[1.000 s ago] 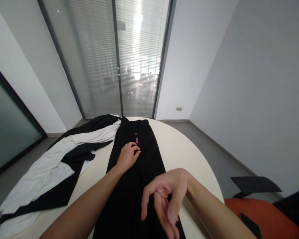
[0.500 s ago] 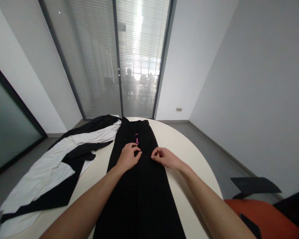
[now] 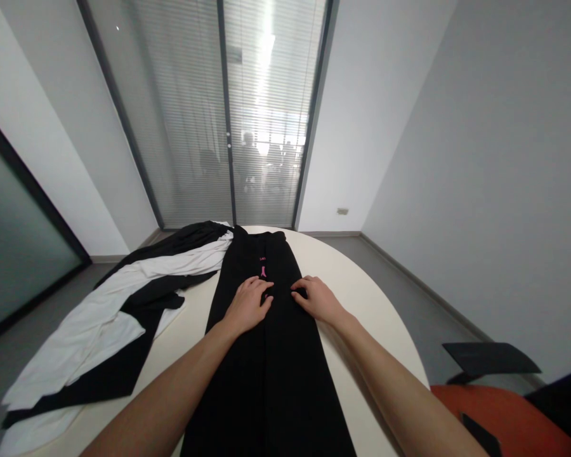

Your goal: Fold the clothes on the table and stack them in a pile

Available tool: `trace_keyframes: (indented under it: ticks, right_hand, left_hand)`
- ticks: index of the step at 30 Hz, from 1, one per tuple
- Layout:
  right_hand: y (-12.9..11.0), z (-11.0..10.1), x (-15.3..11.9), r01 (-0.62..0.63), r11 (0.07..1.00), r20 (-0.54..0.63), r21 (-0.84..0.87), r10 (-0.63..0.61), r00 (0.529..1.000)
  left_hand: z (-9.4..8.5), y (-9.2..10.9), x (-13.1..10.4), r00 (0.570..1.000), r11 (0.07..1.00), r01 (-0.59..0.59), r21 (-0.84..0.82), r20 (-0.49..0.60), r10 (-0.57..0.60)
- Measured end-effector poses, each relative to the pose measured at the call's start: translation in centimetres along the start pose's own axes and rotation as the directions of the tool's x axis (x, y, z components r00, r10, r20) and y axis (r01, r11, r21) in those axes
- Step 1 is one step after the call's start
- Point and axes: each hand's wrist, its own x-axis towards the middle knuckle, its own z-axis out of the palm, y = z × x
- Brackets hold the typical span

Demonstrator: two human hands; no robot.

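Black pants (image 3: 290, 355) lie flat and lengthwise on the round table, waistband at the far end, with a small pink print near the middle of the upper part. My left hand (image 3: 250, 303) rests on the left half of the pants, just below the print, thumb and fingers apart. At their right edge is my right hand (image 3: 318, 298), its thumb and fingertips also apart over the fabric. Neither hand has cloth visibly pinched in it.
Left of the pants, black and white clothes (image 3: 99, 304) lie in a loose pile that hangs over the edge of the cream table (image 3: 356, 285). An orange chair (image 3: 495, 416) with black armrests stands at the right. Glass panels with blinds (image 3: 271, 82) stand beyond the table.
Both hands have opened from nearly closed pinches, thumbs moving away from the fingers. They stay at about the same place on the pants, which lie as before.
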Motion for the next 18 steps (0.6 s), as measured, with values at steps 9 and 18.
trace_keyframes:
  ticks: [9, 18]
  right_hand:
    - [-0.9, 0.3, 9.0, -0.234, 0.970, -0.127, -0.067, 0.225, 0.966]
    - [-2.5, 2.5, 19.1, -0.394, 0.908, -0.126, -0.142, 0.378, 0.917]
  left_hand:
    - [0.0, -0.2, 0.3, 1.000, 1.000, 0.007, 0.009, 0.003, -0.007]
    - [0.0, -0.2, 0.9, 1.000, 1.000, 0.017, -0.019, -0.023, -0.018]
